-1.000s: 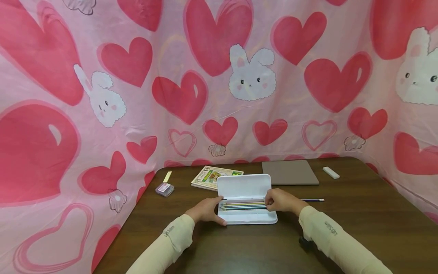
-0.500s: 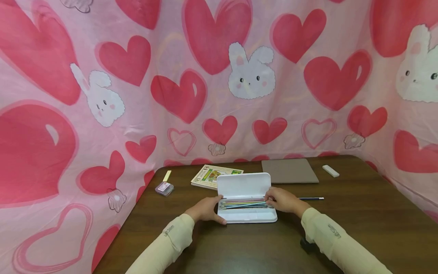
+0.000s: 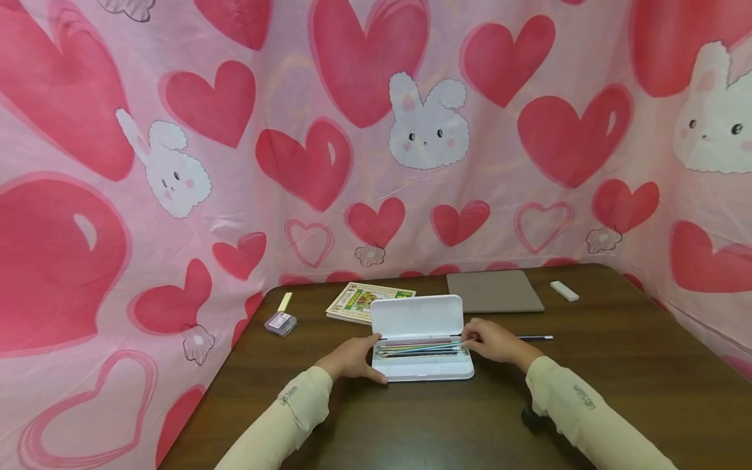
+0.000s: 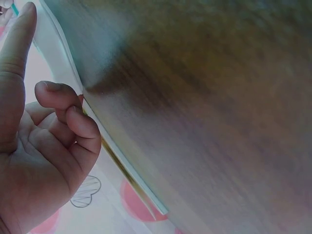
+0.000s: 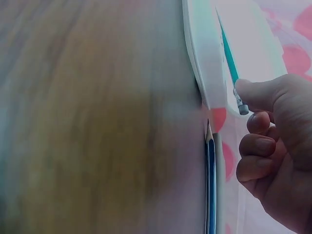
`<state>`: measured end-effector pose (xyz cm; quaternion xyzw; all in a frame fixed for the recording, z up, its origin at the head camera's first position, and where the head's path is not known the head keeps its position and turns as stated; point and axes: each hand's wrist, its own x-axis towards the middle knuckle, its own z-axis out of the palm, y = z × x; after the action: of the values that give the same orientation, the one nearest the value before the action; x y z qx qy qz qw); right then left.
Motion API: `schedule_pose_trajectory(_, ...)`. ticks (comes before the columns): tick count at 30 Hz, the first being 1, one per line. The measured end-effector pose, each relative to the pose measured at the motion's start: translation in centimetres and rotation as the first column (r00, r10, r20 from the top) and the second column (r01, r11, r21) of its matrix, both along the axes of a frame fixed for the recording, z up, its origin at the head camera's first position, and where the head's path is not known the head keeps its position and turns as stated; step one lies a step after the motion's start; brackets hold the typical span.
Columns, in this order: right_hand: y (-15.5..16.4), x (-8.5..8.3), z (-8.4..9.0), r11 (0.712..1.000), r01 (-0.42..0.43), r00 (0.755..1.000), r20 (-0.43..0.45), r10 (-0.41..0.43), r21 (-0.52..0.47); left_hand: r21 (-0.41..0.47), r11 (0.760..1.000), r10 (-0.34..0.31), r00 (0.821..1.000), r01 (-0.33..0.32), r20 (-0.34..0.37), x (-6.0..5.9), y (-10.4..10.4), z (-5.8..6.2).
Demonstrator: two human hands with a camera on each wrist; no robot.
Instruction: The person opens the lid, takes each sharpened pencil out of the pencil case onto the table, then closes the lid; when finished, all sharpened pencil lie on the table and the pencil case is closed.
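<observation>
A book [image 3: 360, 303] lies near a grey-brown panel [image 3: 495, 292].

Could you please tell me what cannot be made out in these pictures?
- Head: the tip of the loose blue pencil, hidden behind the right hand.
- Right wrist: that pencil's other end, cut off by the bottom edge.
- Head: part of the book, behind the raised lid.
- Head: the lettering on the right sleeve, too small to read.

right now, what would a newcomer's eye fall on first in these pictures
Probably the pink backdrop, covered in red hearts and white rabbit faces, behind the brown table. Next comes the open white pencil case holding pencils on that table, with the left hand at its left end. At the other end, the right hand pinches a teal pencil near its eraser.
</observation>
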<state>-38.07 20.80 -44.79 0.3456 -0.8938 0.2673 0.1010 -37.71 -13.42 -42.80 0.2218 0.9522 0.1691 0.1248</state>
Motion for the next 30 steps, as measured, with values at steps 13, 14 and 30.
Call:
schedule_pose_trajectory(13,2.8,0.6,-0.1,0.998,0.012,1.000,0.017,-0.011,-0.059,-0.007,1.000,-0.011,1.000,0.011,-0.012,-0.1,0.2,-0.1)
schedule_pose_trajectory(14,3.0,0.6,-0.2,0.998,0.013,1.000,0.016,-0.012,-0.063,-0.007,1.000,-0.011,1.000,0.011,-0.011,-0.1,0.2,-0.1)
schedule_pose_trajectory(30,7.2,1.5,0.3,0.993,0.088,0.996,0.033,-0.086,-0.078,-0.001,1.000,-0.004,1.000,0.004,-0.006,0.0,0.0,-0.1)
